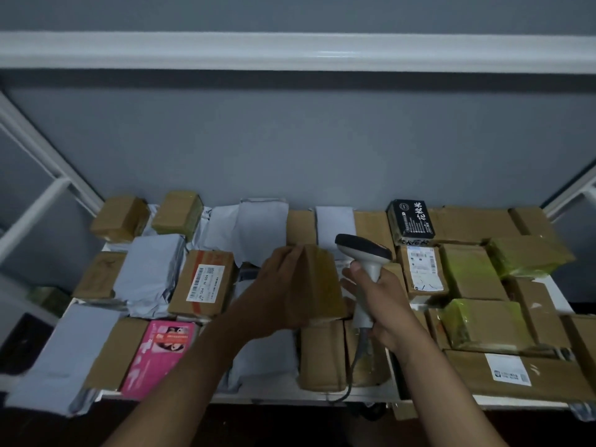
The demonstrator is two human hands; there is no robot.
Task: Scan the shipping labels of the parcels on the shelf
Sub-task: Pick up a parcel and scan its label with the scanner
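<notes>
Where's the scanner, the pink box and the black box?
Scanner (364,250), head view, on its dark head.
Pink box (158,356), head view, middle of its top.
Black box (411,219), head view, on its printed top.

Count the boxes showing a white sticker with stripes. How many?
3. One box left of the hands, one right of the scanner, one at the front right corner. Other stickers may face away or lie hidden.

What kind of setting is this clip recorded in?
Probably a parcel depot or courier pickup point: a white metal shelf packed with taped cardboard parcels and grey mailer bags, and a handheld barcode scanner in the right hand.
</notes>
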